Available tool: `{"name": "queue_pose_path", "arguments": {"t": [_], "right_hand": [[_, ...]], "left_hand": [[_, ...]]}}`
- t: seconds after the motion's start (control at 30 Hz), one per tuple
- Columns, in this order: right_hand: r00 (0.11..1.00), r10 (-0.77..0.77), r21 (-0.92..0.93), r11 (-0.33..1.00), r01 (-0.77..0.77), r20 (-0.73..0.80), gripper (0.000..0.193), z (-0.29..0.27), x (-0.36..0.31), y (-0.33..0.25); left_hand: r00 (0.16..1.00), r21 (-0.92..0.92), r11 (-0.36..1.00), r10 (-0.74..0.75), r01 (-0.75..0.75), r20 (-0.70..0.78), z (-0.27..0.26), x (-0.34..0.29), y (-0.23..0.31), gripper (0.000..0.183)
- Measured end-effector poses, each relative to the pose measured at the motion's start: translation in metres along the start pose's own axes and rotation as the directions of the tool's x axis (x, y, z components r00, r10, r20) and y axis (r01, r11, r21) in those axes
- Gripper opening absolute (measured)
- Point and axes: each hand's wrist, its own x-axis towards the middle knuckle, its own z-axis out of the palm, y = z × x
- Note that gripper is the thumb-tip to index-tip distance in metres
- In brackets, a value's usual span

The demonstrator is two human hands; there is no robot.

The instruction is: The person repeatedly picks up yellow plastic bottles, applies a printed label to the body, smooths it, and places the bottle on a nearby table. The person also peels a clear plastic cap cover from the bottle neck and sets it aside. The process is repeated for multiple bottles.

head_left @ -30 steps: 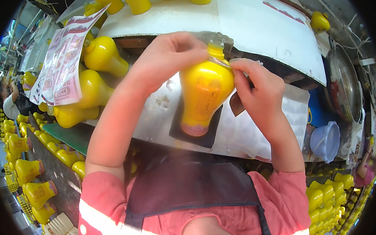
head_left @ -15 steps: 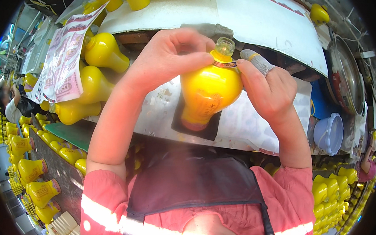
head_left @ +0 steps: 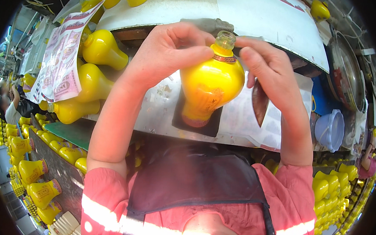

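A glossy yellow vase-shaped bottle (head_left: 211, 86) with a clear glass mouth stands tilted on a dark mat (head_left: 213, 125). A narrow dark red patterned strip (head_left: 224, 58) wraps the base of its neck. My left hand (head_left: 179, 46) grips the bottle at its shoulder, thumb against the end of the strip and fingers behind. My right hand (head_left: 269, 62) has its index finger at the neck, the thumb just off it. From under its palm a pointed brown knife blade (head_left: 259, 105) sticks out toward me; the handle is hidden in the hand.
Yellow bottles (head_left: 101, 49) lie at the left beside a printed label sheet (head_left: 62, 62). A white board (head_left: 262, 25) spans the back, with a grey cloth-like thing (head_left: 208, 25) at its edge. A lavender bucket (head_left: 330, 130) sits at the right. Rows of bottles (head_left: 332, 191) stand low on both sides.
My right hand has turned and risen from the strip's end to the bottle's neck. Its grey wrapped piece has gone out of sight and the blade now shows below. My left hand stays nearly still.
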Motion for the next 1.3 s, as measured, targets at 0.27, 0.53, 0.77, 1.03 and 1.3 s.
{"name": "queue_pose_path", "arguments": {"t": [0.27,0.53,0.77,1.03,1.3], "right_hand": [[0.968,0.218,0.082,0.970,-0.229,0.127,0.023,0.006,0.004,-0.021],[0.983,0.151,0.039,0.987,-0.156,0.108,0.016,0.003,0.004,-0.012],[0.985,0.119,0.023,0.992,-0.123,0.128,0.031,0.001,0.006,-0.013],[0.954,0.250,0.103,0.958,-0.269,0.168,0.041,0.004,-0.004,-0.030],[0.951,0.288,0.121,0.946,-0.300,0.112,0.050,0.013,-0.003,-0.032]], "left_hand": [[1.000,0.025,1.000,-0.014,0.014,-0.003,-0.002,-0.002,0.002,0.013],[1.000,0.057,0.998,-0.006,0.005,0.015,-0.004,-0.001,0.004,0.016],[1.000,0.002,1.000,-0.008,0.008,0.020,-0.003,-0.001,0.001,0.014],[1.000,0.012,1.000,-0.012,0.012,0.012,-0.002,-0.002,0.001,0.016],[0.999,-0.032,0.999,0.000,0.001,0.041,-0.004,-0.006,0.003,0.013]]}}
